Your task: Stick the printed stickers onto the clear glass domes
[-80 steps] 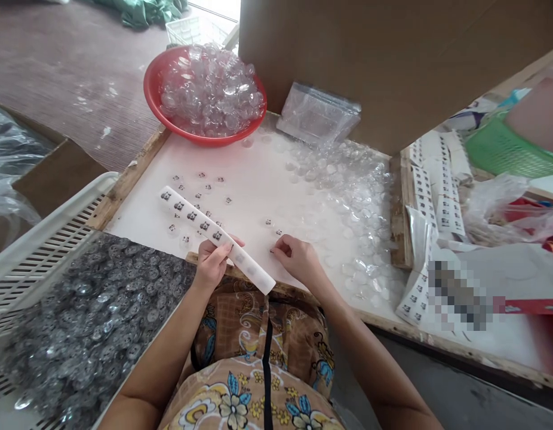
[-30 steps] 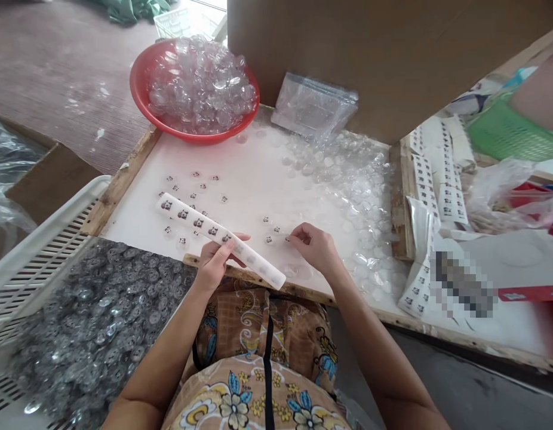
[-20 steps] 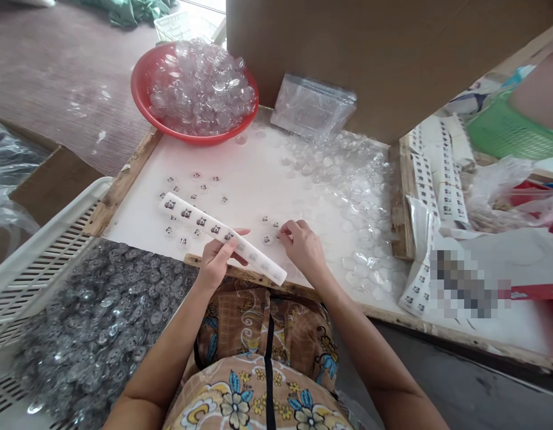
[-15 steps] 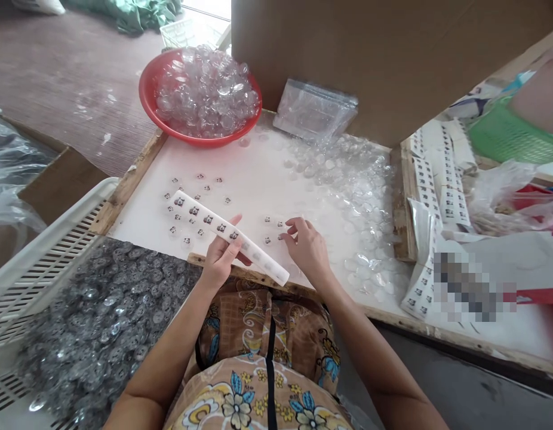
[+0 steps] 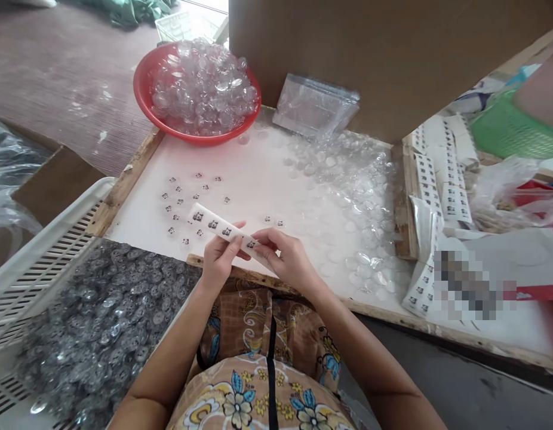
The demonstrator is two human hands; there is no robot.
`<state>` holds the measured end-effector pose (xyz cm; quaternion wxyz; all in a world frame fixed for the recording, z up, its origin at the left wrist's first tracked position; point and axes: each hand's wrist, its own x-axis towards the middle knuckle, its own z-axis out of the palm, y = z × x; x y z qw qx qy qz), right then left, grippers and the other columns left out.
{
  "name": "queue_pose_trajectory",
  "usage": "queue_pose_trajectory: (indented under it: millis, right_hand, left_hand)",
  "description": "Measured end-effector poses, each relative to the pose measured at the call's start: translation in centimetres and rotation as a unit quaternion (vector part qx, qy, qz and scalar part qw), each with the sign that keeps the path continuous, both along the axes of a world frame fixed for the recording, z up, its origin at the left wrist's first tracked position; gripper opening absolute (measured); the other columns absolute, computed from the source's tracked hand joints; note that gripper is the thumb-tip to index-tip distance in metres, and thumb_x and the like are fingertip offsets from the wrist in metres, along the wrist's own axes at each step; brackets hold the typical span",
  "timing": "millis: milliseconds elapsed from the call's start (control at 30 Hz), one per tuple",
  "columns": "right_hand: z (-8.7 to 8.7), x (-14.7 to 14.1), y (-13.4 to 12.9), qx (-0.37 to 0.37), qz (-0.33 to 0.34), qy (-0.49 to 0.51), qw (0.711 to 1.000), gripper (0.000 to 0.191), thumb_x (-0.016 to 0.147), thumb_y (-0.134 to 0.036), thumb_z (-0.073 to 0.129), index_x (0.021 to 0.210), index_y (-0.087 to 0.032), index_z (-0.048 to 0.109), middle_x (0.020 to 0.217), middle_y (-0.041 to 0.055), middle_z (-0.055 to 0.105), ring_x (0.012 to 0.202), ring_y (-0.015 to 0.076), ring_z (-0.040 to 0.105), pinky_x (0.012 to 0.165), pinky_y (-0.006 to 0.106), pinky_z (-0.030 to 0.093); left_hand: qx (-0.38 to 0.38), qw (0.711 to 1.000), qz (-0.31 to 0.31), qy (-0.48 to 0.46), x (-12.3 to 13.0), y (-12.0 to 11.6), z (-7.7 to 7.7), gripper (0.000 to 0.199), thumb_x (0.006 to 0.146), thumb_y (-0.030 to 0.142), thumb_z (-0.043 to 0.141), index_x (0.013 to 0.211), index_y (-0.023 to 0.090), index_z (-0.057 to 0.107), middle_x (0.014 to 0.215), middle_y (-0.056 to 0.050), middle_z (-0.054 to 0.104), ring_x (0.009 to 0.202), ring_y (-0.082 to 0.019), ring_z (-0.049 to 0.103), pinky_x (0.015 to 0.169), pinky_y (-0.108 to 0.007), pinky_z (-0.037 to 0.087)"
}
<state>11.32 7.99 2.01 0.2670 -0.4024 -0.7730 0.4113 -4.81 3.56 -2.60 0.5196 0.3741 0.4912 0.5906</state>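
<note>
A white strip of panda stickers (image 5: 220, 227) slants across the front of the white board, with my left hand (image 5: 220, 257) closed around its middle, thumb on top. My right hand (image 5: 288, 257) meets the strip's lower right end, its thumb and fingers pinched at a panda sticker there; whether that sticker is peeled off I cannot tell. Beyond the strip, several clear round discs with panda stickers (image 5: 179, 189) lie scattered on the left. Two more stickered discs (image 5: 273, 221) lie just past my right fingers. Plain clear discs (image 5: 370, 221) spread over the right side.
A red bowl (image 5: 144, 89) heaped with clear discs stands at the back left. A white basket (image 5: 57, 251) holds many stickered discs at lower left. A clear plastic box (image 5: 315, 107) leans near the cardboard (image 5: 330, 54). Bundled sticker strips (image 5: 451, 173) lie right, beyond a wooden edge (image 5: 404, 203).
My right hand has moved left from the discs on the board to the sticker strip. The strip has shifted slightly down and right in my left hand.
</note>
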Motion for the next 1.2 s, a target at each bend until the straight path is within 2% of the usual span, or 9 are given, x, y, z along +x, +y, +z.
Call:
queue_pose_trajectory:
  millis: [167, 267, 400, 500, 600, 700, 833, 1033, 1200]
  right_hand:
    - [-1.0, 0.3, -0.8, 0.140, -0.032, -0.060, 0.988, 0.018, 0.097, -0.024, 0.044, 0.106, -0.022, 0.060, 0.096, 0.0076, 0.067, 0.086, 0.0184, 0.062, 0.073, 0.031, 0.049]
    - [-1.3, -0.3, -1.3, 0.163, -0.040, -0.044, 0.985, 0.015, 0.097, -0.024, 0.046, 0.100, -0.023, 0.061, 0.100, 0.0088, 0.066, 0.092, 0.0195, 0.061, 0.078, 0.033, 0.050]
    - [-0.5, 0.1, -0.8, 0.108, -0.080, 0.047, 0.990, 0.009, 0.092, -0.023, 0.052, 0.087, -0.023, 0.060, 0.098, 0.0073, 0.062, 0.091, 0.0178, 0.060, 0.077, 0.032, 0.052]
    - [0.2, 2.8, 0.5, 0.013, -0.160, 0.096, 0.982, 0.008, 0.087, -0.029, 0.058, 0.084, -0.022, 0.057, 0.085, 0.0039, 0.061, 0.080, 0.0166, 0.060, 0.069, 0.030, 0.051]
    - [-0.4, 6.7, 1.7, -0.065, -0.227, 0.055, 0.970, 0.017, 0.083, -0.037, 0.061, 0.082, -0.020, 0.056, 0.069, -0.0001, 0.057, 0.062, 0.0130, 0.052, 0.056, 0.026, 0.043]
    - [-2.0, 9.6, 1.7, -0.101, -0.227, -0.031, 0.968, 0.020, 0.080, -0.039, 0.062, 0.077, -0.020, 0.057, 0.063, -0.0013, 0.054, 0.056, 0.0119, 0.046, 0.052, 0.025, 0.037]
    - [-3.5, 10.5, 0.7, -0.105, -0.223, -0.087, 0.965, 0.021, 0.079, -0.041, 0.061, 0.074, -0.020, 0.058, 0.064, 0.0006, 0.058, 0.057, 0.0132, 0.048, 0.053, 0.026, 0.038]
    - [-3.7, 9.9, 0.5, -0.096, -0.226, -0.124, 0.961, 0.020, 0.077, -0.040, 0.060, 0.073, -0.021, 0.058, 0.064, 0.0013, 0.060, 0.056, 0.0144, 0.051, 0.054, 0.027, 0.039]
    - [-4.6, 8.4, 0.7, -0.001, -0.206, -0.188, 0.960, 0.012, 0.081, -0.032, 0.055, 0.081, -0.020, 0.060, 0.081, 0.0048, 0.062, 0.065, 0.0155, 0.056, 0.062, 0.029, 0.041]
  left_hand:
    - [-0.028, 0.999, 0.027, -0.010, 0.3, 0.4, 0.2, 0.034, 0.084, 0.040, 0.065, 0.101, 0.012, 0.072, 0.080, -0.006, 0.073, 0.067, -0.020, 0.070, 0.058, -0.031, 0.061]
    - [-0.039, 0.999, 0.030, -0.011, 0.4, 0.5, 0.6, 0.033, 0.083, 0.040, 0.066, 0.099, 0.012, 0.072, 0.079, -0.006, 0.073, 0.064, -0.019, 0.070, 0.057, -0.031, 0.061]
    - [-0.046, 0.999, 0.027, 0.008, 0.4, 0.5, 0.8, 0.033, 0.082, 0.040, 0.066, 0.098, 0.013, 0.072, 0.076, -0.005, 0.072, 0.061, -0.019, 0.069, 0.054, -0.030, 0.061]
    - [-0.040, 0.998, 0.040, 0.003, 0.4, 0.4, 0.5, 0.032, 0.082, 0.041, 0.066, 0.095, 0.013, 0.073, 0.079, -0.006, 0.073, 0.057, -0.017, 0.068, 0.051, -0.030, 0.060]
    - [-0.031, 0.999, 0.041, -0.013, 0.2, 0.4, 0.1, 0.030, 0.081, 0.041, 0.066, 0.092, 0.014, 0.074, 0.085, -0.006, 0.074, 0.056, -0.016, 0.067, 0.050, -0.029, 0.059]
    - [-0.024, 0.999, 0.032, -0.028, 0.1, 0.4, -0.1, 0.028, 0.080, 0.039, 0.068, 0.093, 0.015, 0.074, 0.086, -0.006, 0.074, 0.058, -0.016, 0.067, 0.051, -0.028, 0.059]
    - [-0.026, 0.999, 0.023, -0.023, 0.0, 0.4, 0.0, 0.030, 0.080, 0.041, 0.067, 0.093, 0.014, 0.074, 0.089, -0.008, 0.074, 0.057, -0.015, 0.065, 0.051, -0.029, 0.060]
    - [-0.020, 0.999, 0.029, -0.011, 0.1, 0.4, 0.1, 0.031, 0.079, 0.041, 0.067, 0.093, 0.014, 0.074, 0.092, -0.008, 0.073, 0.061, -0.017, 0.067, 0.051, -0.029, 0.060]
    - [-0.022, 0.999, 0.026, -0.016, 0.1, 0.4, -0.2, 0.031, 0.080, 0.040, 0.067, 0.094, 0.014, 0.074, 0.089, -0.007, 0.073, 0.057, -0.014, 0.065, 0.050, -0.028, 0.060]
